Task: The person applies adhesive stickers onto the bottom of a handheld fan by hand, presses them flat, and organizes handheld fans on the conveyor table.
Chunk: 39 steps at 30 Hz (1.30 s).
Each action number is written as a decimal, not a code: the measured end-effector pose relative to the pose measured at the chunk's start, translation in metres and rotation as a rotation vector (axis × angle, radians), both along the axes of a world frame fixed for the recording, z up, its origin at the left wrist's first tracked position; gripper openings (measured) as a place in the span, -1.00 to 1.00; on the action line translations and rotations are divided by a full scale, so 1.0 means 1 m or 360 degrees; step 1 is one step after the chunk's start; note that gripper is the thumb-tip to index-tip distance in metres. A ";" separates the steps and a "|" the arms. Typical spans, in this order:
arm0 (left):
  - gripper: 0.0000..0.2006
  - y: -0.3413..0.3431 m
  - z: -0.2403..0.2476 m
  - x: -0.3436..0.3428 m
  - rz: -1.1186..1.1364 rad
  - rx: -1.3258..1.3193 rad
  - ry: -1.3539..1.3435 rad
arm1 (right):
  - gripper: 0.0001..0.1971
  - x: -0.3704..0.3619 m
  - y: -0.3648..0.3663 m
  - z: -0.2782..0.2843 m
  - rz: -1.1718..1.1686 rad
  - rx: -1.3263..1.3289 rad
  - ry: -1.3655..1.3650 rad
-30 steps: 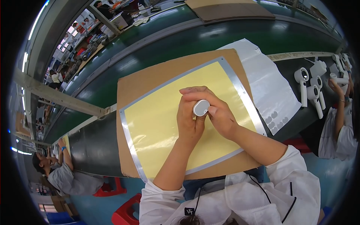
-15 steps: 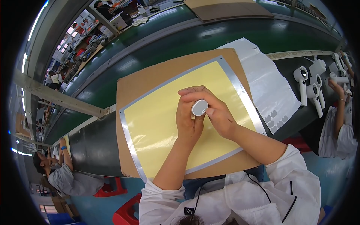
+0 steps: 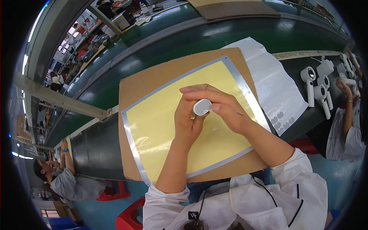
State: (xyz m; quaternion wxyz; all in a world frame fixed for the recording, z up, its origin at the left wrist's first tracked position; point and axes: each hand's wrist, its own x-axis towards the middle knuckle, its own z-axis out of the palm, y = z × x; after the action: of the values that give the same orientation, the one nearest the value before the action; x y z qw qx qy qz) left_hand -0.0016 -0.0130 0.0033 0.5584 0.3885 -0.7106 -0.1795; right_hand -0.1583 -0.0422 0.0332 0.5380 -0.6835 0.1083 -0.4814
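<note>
My left hand [image 3: 185, 119] is closed round a white handle with an oval grey end [image 3: 202, 107]. That end points up toward me, and the rest of the piece is hidden in the hands. My right hand [image 3: 230, 109] curls over the left one from the right, its fingers lying across the far side and its thumb at the edge of the oval end. Both hands are above a yellow sheet with a silver border [image 3: 161, 142], which lies tilted on brown cardboard [image 3: 132, 90].
To the right, a white sheet [image 3: 264, 76] carries several grey oval stickers [image 3: 283, 122]. Beyond it lie several white handheld fans [image 3: 309, 86], near another person's hand [image 3: 344, 88]. A green conveyor belt [image 3: 153, 65] runs behind. Another person [image 3: 65, 172] sits at left; a red stool [image 3: 130, 218] is below.
Both hands have shifted slightly left and away from me with the white handle. The right thumb has drawn back from the oval face to its edge, and the right fingers have straightened somewhat.
</note>
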 end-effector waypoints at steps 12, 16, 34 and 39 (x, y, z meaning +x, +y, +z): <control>-0.67 0.000 0.012 0.029 -0.0286 0.0208 -0.0263 | -0.52 -0.014 -0.009 0.010 0.0125 -0.0023 0.0210; -0.68 0.000 0.013 0.031 -0.0310 0.0221 -0.0289 | -0.58 -0.019 -0.010 0.010 0.0277 0.0210 0.0223; -0.47 0.003 0.022 0.031 -0.0441 0.0291 -0.0427 | -0.69 -0.024 -0.016 0.010 0.0440 0.0224 0.0244; -0.51 0.001 0.020 0.031 -0.0454 0.0298 -0.0416 | -0.70 -0.025 -0.016 0.009 0.0420 0.0308 0.0287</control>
State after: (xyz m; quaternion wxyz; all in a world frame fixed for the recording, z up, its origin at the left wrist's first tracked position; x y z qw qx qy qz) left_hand 0.0296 -0.0120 0.0237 0.3917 0.3541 -0.8051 -0.2701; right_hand -0.1832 -0.0583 0.0423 0.6477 -0.6772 0.1114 -0.3307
